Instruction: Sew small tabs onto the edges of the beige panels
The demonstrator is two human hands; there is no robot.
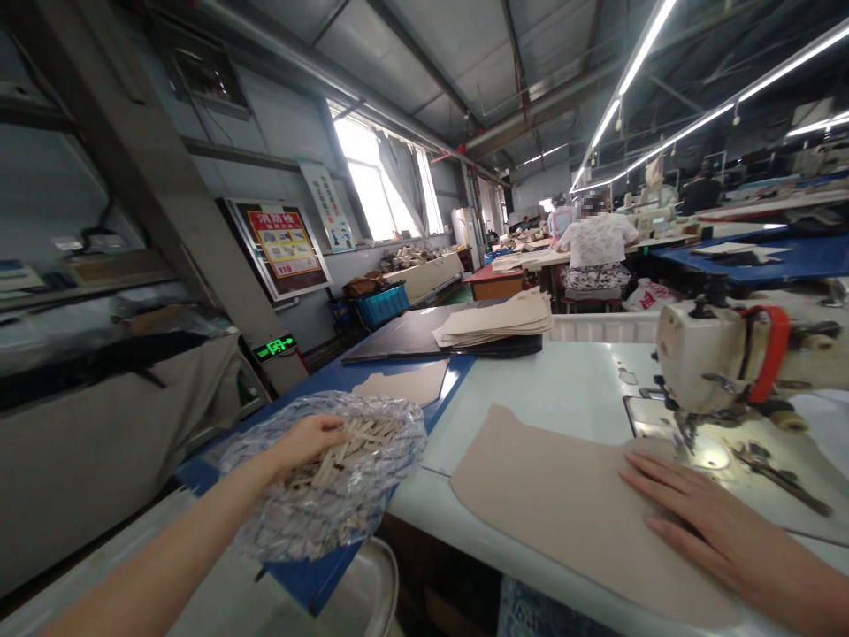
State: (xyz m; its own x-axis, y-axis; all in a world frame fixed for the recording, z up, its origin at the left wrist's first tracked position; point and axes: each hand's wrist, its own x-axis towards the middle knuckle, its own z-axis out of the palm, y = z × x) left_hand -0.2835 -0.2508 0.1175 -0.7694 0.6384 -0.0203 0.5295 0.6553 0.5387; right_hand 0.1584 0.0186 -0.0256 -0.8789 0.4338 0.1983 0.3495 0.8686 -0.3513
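Note:
My left hand [309, 442] reaches into a clear plastic bag [262, 518] full of short beige strips [375, 435]. Its fingers are bent and drawn together among the strips; whatever lies between the fingertips is hidden. A large flat beige cut piece [544, 487] with a curved outline lies on the pale sewing table. Flat on its right end rests my right hand [690, 509], fingers stretched out and a little apart. Just beyond that hand stands a sewing machine [720, 358] with an orange guard, its needle area lit.
A stack of beige pieces [494, 320] lies on dark sheets at the table's far side. Another beige piece [404, 382] is on the blue board [318, 575] beneath the bag. Dark tweezers-like metal [789, 482] lies by the machine. A seated person [597, 243] works further back.

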